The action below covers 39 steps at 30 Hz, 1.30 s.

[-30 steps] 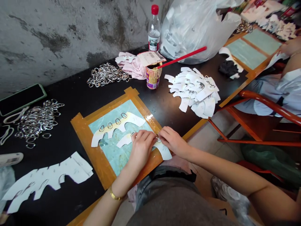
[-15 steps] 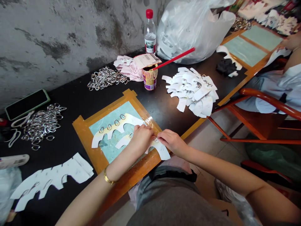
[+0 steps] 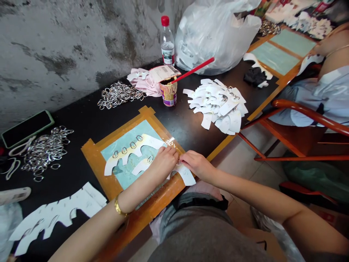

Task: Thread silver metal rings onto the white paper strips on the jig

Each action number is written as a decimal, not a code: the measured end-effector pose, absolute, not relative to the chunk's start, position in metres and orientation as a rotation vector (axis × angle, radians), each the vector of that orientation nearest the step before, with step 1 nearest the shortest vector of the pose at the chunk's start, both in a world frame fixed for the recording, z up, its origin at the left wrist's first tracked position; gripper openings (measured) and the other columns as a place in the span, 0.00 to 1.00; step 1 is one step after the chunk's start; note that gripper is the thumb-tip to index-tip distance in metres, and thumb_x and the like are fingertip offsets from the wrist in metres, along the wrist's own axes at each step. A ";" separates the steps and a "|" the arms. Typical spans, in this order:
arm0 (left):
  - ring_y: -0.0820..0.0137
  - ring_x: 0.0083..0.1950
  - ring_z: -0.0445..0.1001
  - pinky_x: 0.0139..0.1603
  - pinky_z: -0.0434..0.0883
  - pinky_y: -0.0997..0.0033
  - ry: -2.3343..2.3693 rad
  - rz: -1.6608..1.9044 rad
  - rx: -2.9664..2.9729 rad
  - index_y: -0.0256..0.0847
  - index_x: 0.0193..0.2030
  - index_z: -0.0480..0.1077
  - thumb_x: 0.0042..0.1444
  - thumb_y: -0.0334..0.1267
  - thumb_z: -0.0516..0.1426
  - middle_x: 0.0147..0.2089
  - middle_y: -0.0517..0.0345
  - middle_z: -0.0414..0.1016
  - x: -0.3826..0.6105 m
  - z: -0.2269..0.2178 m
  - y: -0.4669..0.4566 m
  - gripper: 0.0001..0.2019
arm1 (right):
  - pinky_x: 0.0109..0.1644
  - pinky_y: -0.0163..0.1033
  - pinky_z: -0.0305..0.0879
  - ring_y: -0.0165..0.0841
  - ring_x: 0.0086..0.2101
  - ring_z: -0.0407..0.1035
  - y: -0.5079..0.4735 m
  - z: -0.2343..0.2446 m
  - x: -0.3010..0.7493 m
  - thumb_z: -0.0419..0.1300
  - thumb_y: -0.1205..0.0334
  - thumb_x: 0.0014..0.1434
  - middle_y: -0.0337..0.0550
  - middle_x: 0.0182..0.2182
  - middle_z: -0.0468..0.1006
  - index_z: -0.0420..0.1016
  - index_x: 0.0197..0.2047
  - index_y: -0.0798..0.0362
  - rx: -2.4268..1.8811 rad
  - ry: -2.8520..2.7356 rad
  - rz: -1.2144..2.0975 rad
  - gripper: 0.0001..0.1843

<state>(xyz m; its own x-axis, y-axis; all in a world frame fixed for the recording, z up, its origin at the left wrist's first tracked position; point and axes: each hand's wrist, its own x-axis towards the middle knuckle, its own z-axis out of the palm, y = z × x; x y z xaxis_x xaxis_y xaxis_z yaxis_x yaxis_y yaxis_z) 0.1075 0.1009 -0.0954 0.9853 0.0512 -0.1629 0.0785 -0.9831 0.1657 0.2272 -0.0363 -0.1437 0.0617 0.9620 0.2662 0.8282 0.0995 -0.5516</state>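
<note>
A white scalloped strip (image 3: 187, 176) lies slantwise across the lower right of the pale green mat (image 3: 148, 125). My left hand (image 3: 167, 160) is closed at its middle, fingers curled down and pinching, hiding part of the strip. Close beside it, my right hand (image 3: 195, 163) pinches the strip's upper edge; a bit of metal shows between the fingertips. One metal ring (image 3: 149, 159) sits on the strip left of my left hand. Just above lies a second scalloped strip (image 3: 148, 142) with several rings along its yellowish edge.
Two heaps of metal rings (image 3: 45, 151) (image 3: 120, 95) lie on the black table. A pile of white strips (image 3: 218, 103) is at right, more strips (image 3: 89, 198) at lower left. A noodle cup (image 3: 168, 94), bottle (image 3: 167, 47), plastic bag (image 3: 215, 36) and phone (image 3: 27, 127) stand around. Another person sits at right.
The view has shifted slightly, so the table's things appear a little further left. Both hands stay at the same strip, with only small finger movements.
</note>
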 end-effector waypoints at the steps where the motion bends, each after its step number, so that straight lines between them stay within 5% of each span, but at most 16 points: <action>1: 0.58 0.41 0.69 0.40 0.59 0.59 0.078 -0.235 2.962 0.35 0.33 0.69 0.62 0.29 0.52 0.36 0.49 0.73 0.109 -0.099 0.103 0.07 | 0.37 0.36 0.64 0.33 0.33 0.66 -0.036 -0.144 0.227 0.48 0.64 0.69 0.42 0.30 0.71 0.67 0.36 0.54 -1.756 -1.806 0.277 0.11; 10: 0.60 0.43 0.68 0.43 0.58 0.59 0.000 -0.178 2.881 0.37 0.35 0.67 0.63 0.33 0.51 0.37 0.50 0.71 0.107 -0.112 0.116 0.06 | 0.38 0.37 0.66 0.34 0.35 0.67 -0.040 -0.127 0.225 0.49 0.67 0.68 0.44 0.32 0.74 0.70 0.40 0.56 -1.801 -1.989 0.238 0.09; 17: 0.64 0.46 0.67 0.44 0.56 0.61 0.033 -0.085 2.721 0.42 0.38 0.70 0.65 0.39 0.52 0.41 0.56 0.74 0.099 -0.108 0.124 0.07 | 0.38 0.40 0.66 0.37 0.36 0.67 -0.043 -0.124 0.202 0.58 0.55 0.64 0.47 0.32 0.75 0.71 0.36 0.57 -1.974 -1.903 0.124 0.12; 24: 0.63 0.43 0.65 0.44 0.54 0.61 0.034 -0.050 2.748 0.41 0.31 0.71 0.65 0.38 0.52 0.36 0.56 0.73 0.100 -0.104 0.121 0.12 | 0.36 0.40 0.64 0.35 0.32 0.65 -0.041 -0.132 0.189 0.52 0.68 0.66 0.44 0.29 0.73 0.72 0.32 0.55 -2.141 -1.853 -0.057 0.11; 32: 0.67 0.42 0.70 0.46 0.56 0.62 -0.148 -0.144 2.757 0.41 0.33 0.72 0.66 0.38 0.51 0.35 0.60 0.72 0.107 -0.104 0.133 0.12 | 0.54 0.45 0.69 0.35 0.38 0.69 -0.049 -0.143 0.200 0.50 0.72 0.65 0.48 0.37 0.77 0.75 0.40 0.56 -1.884 -1.822 -0.126 0.12; 39: 0.65 0.37 0.70 0.39 0.56 0.63 -0.282 -0.214 2.832 0.38 0.29 0.69 0.61 0.31 0.53 0.33 0.55 0.72 0.123 -0.106 0.130 0.09 | 0.53 0.44 0.70 0.35 0.37 0.70 -0.049 -0.144 0.198 0.52 0.72 0.65 0.48 0.33 0.77 0.75 0.36 0.57 -1.911 -1.848 -0.089 0.11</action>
<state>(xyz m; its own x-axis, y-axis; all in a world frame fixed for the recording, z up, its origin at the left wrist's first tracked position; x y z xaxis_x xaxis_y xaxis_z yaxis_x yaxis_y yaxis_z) 0.1234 0.1302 -0.1059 0.9698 -0.2137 -0.1180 -0.1710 -0.9398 0.2959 0.1983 -0.0495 -0.1444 0.0875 0.9258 0.3677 0.9570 0.0244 -0.2890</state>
